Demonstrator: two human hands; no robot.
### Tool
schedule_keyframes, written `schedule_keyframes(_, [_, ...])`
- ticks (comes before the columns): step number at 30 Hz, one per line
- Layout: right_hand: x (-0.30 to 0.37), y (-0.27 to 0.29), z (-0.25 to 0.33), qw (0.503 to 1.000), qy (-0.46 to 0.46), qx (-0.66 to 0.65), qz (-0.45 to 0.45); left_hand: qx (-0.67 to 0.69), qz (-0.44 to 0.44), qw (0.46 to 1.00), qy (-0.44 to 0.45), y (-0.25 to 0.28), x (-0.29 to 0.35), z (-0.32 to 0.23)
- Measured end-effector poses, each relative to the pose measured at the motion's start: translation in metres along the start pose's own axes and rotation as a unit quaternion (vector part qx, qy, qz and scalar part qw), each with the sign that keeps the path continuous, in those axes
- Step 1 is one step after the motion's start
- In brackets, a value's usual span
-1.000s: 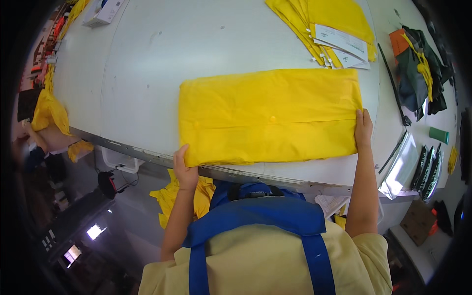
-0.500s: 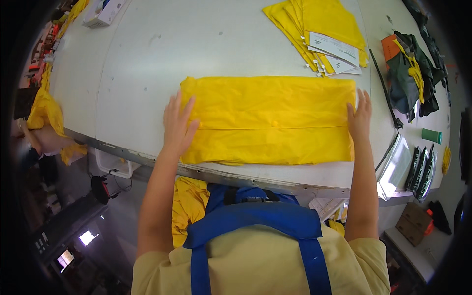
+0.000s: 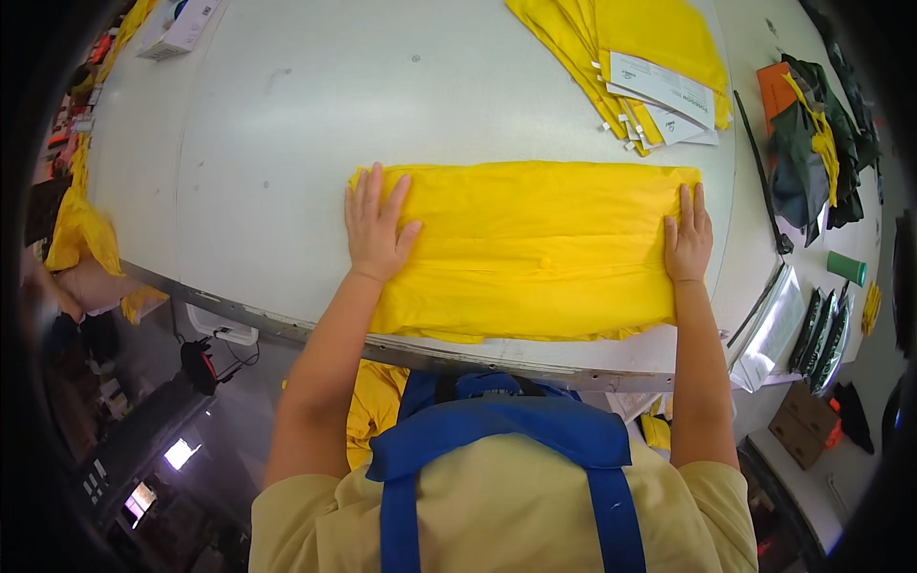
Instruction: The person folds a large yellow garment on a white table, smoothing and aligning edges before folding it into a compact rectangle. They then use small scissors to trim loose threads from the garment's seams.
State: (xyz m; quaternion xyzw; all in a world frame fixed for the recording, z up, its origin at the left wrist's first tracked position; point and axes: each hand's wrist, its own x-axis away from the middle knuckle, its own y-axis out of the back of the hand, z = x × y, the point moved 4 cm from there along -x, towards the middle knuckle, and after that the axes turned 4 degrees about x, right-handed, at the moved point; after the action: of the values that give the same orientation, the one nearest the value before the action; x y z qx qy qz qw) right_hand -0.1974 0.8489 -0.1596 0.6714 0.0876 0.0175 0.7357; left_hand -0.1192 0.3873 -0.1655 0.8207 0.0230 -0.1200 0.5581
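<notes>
A folded yellow garment, waterproof-looking, lies flat as a long rectangle along the front edge of the table. A crease runs across it, with a small round button near its middle. My left hand rests flat on its left end, fingers stretched and thumb apart. On the right end lies my right hand, palm down, its fingers extended along the border. Neither hand grips the cloth.
Several yellow pieces with white printed cards are stacked at the far right. Beyond are a black rod, dark garments, a green cylinder and dark packets. A white box stands far left.
Both hands have come down onto the ends of the yellow garment, where before they hovered beside its edges. The cloth looks flatter, and the view has shifted slightly.
</notes>
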Motion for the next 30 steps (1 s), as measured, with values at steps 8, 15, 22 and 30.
schedule_keyframes(8, [0.042,0.032,0.182,0.875,-0.023,-0.484,-0.005,0.489,0.087,0.674,0.547,0.041,0.072,0.026])
schedule_keyframes(15, [0.065,-0.04,0.199,0.55,-0.147,-0.818,0.084,0.722,0.084,0.634,0.265,0.139,-0.045,-0.152])
schedule_keyframes(22, [0.084,-0.045,0.175,0.286,-0.306,-0.905,0.077,0.307,0.146,0.94,-0.024,0.031,-0.032,-0.246])
schedule_keyframes(30, [0.188,0.035,0.101,0.429,-0.409,-0.796,0.123,0.344,0.227,0.91,0.05,-0.035,0.011,-0.234])
